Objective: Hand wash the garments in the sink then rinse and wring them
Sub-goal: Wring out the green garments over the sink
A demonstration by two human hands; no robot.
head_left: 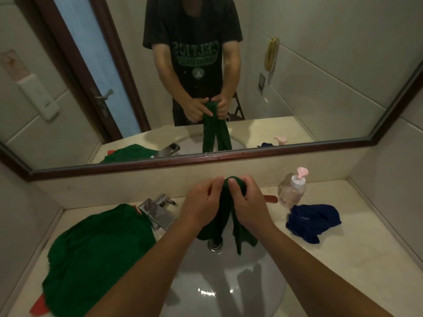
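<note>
Bathroom vanity, beige stone counter (343, 259) set between tiled walls, with a white oval sink (217, 282) let into its middle; wet gleams on the basin floor, metal drain (215, 246) at the back of the bowl. Chrome faucet (158, 211), square-bodied, at the sink's rear left corner. Mirror in a dark wooden frame (274, 152) above the backsplash, reflecting a person in a dark printed T-shirt, a door with a lever handle and a yellow brush hanging on the wall. Dark green garment (229, 216): bunched at the top, held up over the sink, its two loose ends hanging down towards the drain. Left hand (201, 207): fingers curled onto the left side of the bunched top, gripping it. Right hand (249, 207): wrapped round the right side of the same bunch, thumb pressed on the cloth, gripping it; the two hands nearly touch. Bright green garment (96, 252): lying crumpled on the counter left of the sink, just beside the faucet, an orange-red patch (39, 306) showing at its near edge. Blue garment (312, 221): heaped on the counter right of the sink. Clear pump bottle (291, 191) with a pink top, upright just behind the blue garment. Reddish-brown flat item (271, 198) beside the bottle, partly hidden by the right hand, kind not clear
</note>
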